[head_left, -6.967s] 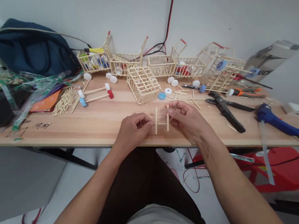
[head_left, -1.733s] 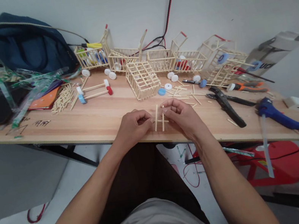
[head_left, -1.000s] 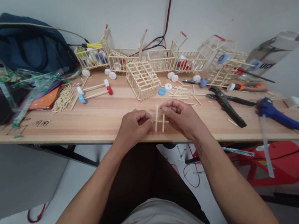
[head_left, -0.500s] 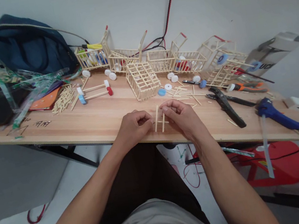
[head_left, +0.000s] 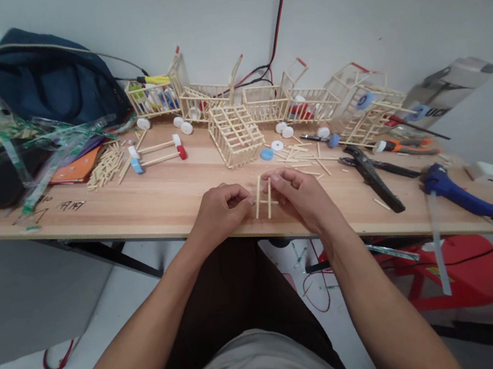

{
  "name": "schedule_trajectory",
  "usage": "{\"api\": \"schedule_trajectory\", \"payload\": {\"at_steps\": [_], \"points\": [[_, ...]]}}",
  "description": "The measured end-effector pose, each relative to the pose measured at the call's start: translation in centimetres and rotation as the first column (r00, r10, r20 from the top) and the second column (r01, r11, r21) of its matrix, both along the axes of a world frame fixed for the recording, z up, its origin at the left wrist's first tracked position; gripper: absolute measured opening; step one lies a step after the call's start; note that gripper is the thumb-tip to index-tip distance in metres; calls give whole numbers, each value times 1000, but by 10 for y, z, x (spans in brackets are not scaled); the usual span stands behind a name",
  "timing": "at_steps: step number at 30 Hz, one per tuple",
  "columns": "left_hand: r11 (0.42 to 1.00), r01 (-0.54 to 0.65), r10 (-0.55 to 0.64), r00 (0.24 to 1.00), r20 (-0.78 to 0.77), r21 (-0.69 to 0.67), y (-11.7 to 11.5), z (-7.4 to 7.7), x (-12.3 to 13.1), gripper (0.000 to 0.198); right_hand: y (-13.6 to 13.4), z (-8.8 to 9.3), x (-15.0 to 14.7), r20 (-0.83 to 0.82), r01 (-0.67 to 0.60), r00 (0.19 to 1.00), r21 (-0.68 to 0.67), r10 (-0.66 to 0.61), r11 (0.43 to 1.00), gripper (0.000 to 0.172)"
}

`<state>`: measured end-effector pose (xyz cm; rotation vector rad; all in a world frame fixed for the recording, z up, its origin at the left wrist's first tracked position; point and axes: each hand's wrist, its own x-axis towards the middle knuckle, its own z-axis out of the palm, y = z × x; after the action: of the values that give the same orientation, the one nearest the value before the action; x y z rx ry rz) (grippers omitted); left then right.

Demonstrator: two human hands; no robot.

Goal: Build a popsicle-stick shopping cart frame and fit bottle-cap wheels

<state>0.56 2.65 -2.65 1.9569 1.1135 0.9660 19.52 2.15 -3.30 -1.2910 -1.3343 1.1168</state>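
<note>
Near the front edge of the table a small frame of thin wooden sticks (head_left: 270,198) is held between my hands. Two long sticks run side by side, joined by a short crosspiece. My left hand (head_left: 222,211) is closed, its thumb and fingertips pinched together at the left long stick. From the other side, the curled fingers of my right hand (head_left: 300,194) grip the right long stick near its top, thumb uppermost. The fingers partly hide the crosspiece ends. Just beyond lies a slatted stick basket (head_left: 237,132), with loose sticks (head_left: 298,153) to its right.
Several stick carts (head_left: 313,101) line the wall. Wheeled axles (head_left: 157,152), a stick pile (head_left: 107,164) and a dark blue bag (head_left: 51,79) are left. Black-handled pliers (head_left: 374,181), orange-handled pliers (head_left: 406,146) and a blue glue gun (head_left: 457,188) lie right.
The stick frame and both hands are almost where they were. My right fingers have shifted very slightly at the top of the right stick; the camera view has moved a little.
</note>
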Motion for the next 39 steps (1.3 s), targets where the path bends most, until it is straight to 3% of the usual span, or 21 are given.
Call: {"api": "schedule_trajectory", "payload": {"at_steps": [7, 14, 24, 39], "points": [[999, -26, 27, 1000, 17, -20, -1, 1, -1, 14, -5, 1, 2, -24, 31, 999, -32, -32, 999, 45], [999, -49, 50, 998, 44, -20, -1, 1, -2, 15, -21, 7, 11, 178, -18, 984, -24, 22, 1000, 43], [998, -59, 60, 995, 84, -14, -1, 1, -2, 15, -18, 15, 4, 280, -112, 953, -25, 114, 993, 44], [997, -77, 76, 993, 85, -2, -2, 1, -3, 13, -19, 18, 2, 272, -121, 954, -46, 129, 992, 45]]}}
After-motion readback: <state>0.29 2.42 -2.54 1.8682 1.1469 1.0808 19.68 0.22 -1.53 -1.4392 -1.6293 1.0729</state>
